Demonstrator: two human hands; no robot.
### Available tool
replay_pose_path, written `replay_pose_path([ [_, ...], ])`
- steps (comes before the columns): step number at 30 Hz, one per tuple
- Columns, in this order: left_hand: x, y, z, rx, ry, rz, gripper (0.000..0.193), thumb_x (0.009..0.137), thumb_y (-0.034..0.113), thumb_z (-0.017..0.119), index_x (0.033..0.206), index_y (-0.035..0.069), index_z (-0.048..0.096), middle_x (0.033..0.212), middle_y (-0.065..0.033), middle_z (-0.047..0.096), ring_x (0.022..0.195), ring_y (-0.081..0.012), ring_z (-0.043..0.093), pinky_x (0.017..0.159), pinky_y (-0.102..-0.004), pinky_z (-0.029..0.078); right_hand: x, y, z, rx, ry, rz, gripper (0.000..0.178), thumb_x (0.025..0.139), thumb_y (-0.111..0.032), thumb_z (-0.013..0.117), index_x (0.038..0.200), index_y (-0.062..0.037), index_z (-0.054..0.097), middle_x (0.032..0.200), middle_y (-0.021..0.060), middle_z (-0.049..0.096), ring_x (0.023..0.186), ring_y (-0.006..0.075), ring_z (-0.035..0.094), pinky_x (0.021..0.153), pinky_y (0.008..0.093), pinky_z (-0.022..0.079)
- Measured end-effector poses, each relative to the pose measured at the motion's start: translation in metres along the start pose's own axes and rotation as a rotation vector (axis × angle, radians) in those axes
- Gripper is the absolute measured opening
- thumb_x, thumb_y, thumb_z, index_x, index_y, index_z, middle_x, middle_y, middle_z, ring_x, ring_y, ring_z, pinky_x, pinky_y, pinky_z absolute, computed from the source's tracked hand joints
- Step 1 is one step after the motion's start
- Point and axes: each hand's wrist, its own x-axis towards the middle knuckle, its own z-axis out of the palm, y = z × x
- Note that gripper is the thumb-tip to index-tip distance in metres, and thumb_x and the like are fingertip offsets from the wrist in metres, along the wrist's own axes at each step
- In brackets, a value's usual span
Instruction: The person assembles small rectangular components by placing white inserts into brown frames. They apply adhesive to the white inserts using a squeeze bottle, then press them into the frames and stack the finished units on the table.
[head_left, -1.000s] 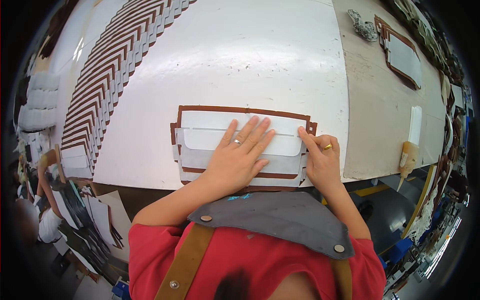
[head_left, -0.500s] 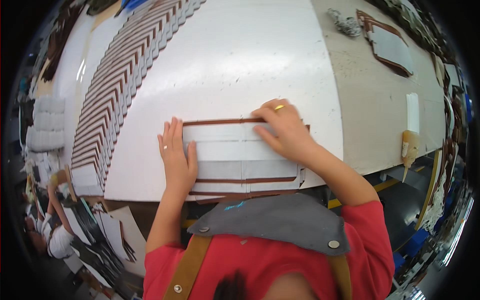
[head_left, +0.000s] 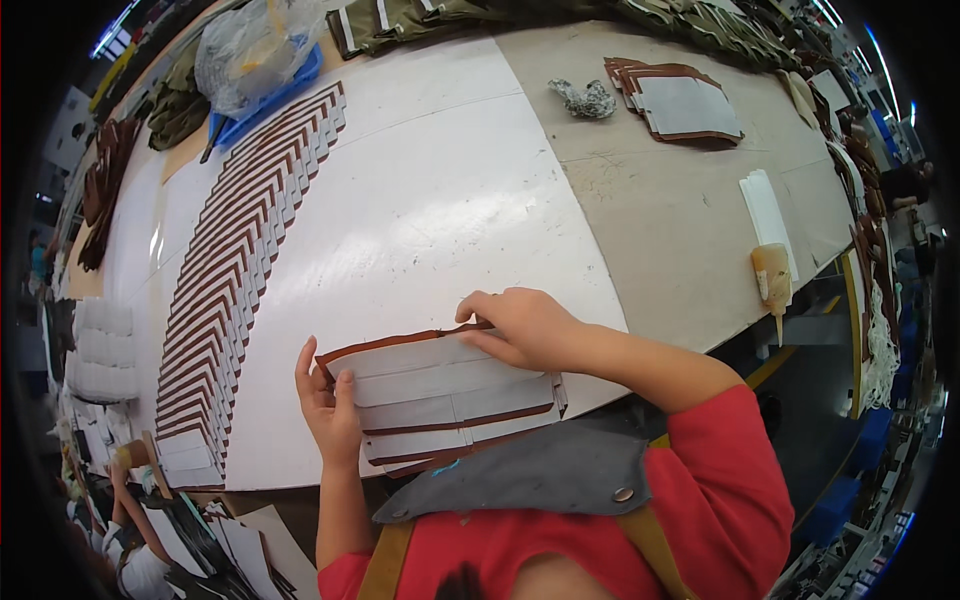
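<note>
A white-backed panel [head_left: 420, 365] with a brown, leather-like border lies in front of me, its far brown edge raised off the pieces under it. My left hand [head_left: 335, 415] holds its left corner, thumb over the white face and fingers outside the edge. At the far edge, right of the middle, my right hand [head_left: 525, 325] pinches the brown strip between thumb and bent fingers. Beneath and nearer to me, more such panels [head_left: 420, 443] show as staggered brown and white edges, partly covered by my grey apron bib [head_left: 530, 465].
A long overlapping row of brown-edged pieces [head_left: 235, 270] crosses the table's left side. Rightward lie a glue bottle [head_left: 773, 275] on white strips [head_left: 765, 210], a stack of panels [head_left: 685, 105] and a crumpled wad [head_left: 583, 99]. Another person [head_left: 140, 560] works at the lower left.
The view has shifted, bringing in more of the table's far side. Both hands now lift the panel's far edge, which lay flat before; my right hand has closed on the brown strip.
</note>
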Motion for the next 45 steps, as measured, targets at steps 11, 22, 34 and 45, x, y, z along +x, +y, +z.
replay_pose_path([
  [11,0.033,0.018,0.027,0.002,-0.050,-0.034,0.047,0.090,0.001,0.043,0.136,0.004,0.032,0.072,0.0022,0.048,0.061,-0.0022,0.034,0.058,-0.0163,0.027,-0.020,0.044,-0.077,0.487,-0.031,0.547,0.023,0.089,-0.021,0.058,0.079,0.0001,0.063,0.062,0.0007,0.055,0.049,0.0050,0.049,0.046,0.0190,0.040],
  [22,0.038,0.002,0.060,0.103,-0.220,-0.163,0.037,0.091,0.005,0.046,0.128,0.004,0.043,0.074,0.0024,0.051,0.067,-0.0028,0.041,0.064,-0.0173,0.033,-0.052,0.073,-0.073,0.468,0.207,0.628,0.013,0.086,-0.009,0.056,0.094,-0.0013,0.061,0.074,0.0014,0.057,0.058,0.0067,0.051,0.051,0.0214,0.043],
  [34,0.035,-0.008,0.066,0.053,-0.256,-0.039,0.040,0.085,-0.002,0.053,0.123,0.004,0.041,0.084,-0.0036,0.056,0.074,-0.0068,0.050,0.067,-0.0199,0.040,-0.080,0.085,-0.066,0.292,0.236,0.498,0.015,0.083,-0.008,0.059,0.096,-0.0004,0.056,0.080,0.0062,0.059,0.065,0.0108,0.053,0.058,0.0250,0.045],
  [45,0.229,0.045,0.115,0.036,-0.224,0.228,0.045,0.086,0.004,0.056,0.127,0.004,0.038,0.071,-0.0026,0.052,0.061,-0.0060,0.047,0.052,-0.0199,0.038,0.059,0.144,-0.194,0.397,0.364,0.330,0.019,0.085,-0.014,0.059,0.099,-0.0012,0.061,0.079,-0.0008,0.059,0.067,0.0051,0.051,0.057,0.0196,0.041],
])
